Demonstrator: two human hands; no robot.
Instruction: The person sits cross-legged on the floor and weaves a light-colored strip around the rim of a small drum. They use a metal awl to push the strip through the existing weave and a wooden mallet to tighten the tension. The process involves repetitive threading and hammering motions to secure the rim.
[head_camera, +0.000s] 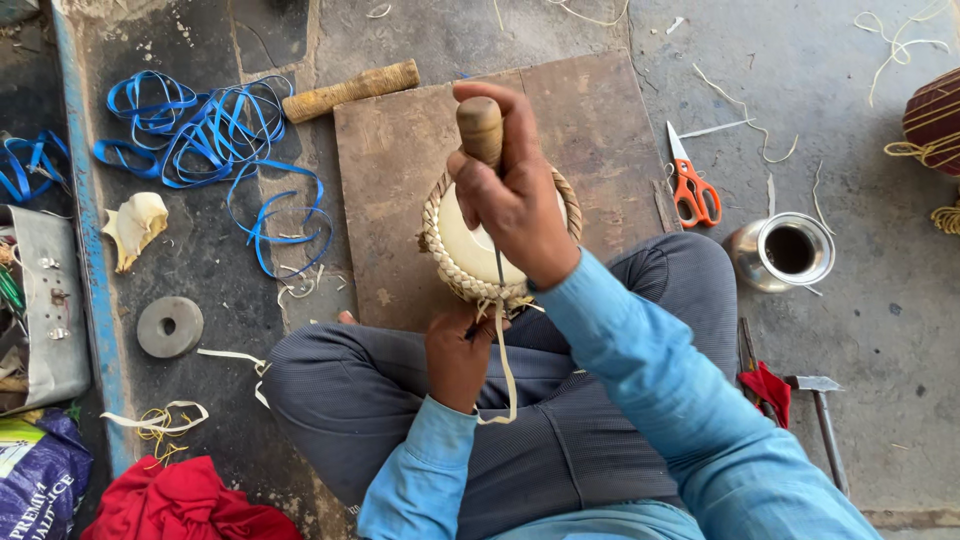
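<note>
Nearby, steel cup (783, 252) holding dark liquid, right hand (513, 195) fisted around awl handle (480, 130), left hand (457, 352) gripping drum (470, 245).

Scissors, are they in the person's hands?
No, the orange scissors lie on the floor beside the board, while the right hand grips a wooden-handled tool.

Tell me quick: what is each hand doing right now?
Left hand: closed, gripping the near edge of the small drum by its braided rim.
Right hand: closed around the wooden-handled awl, its point down at the rim.
</note>
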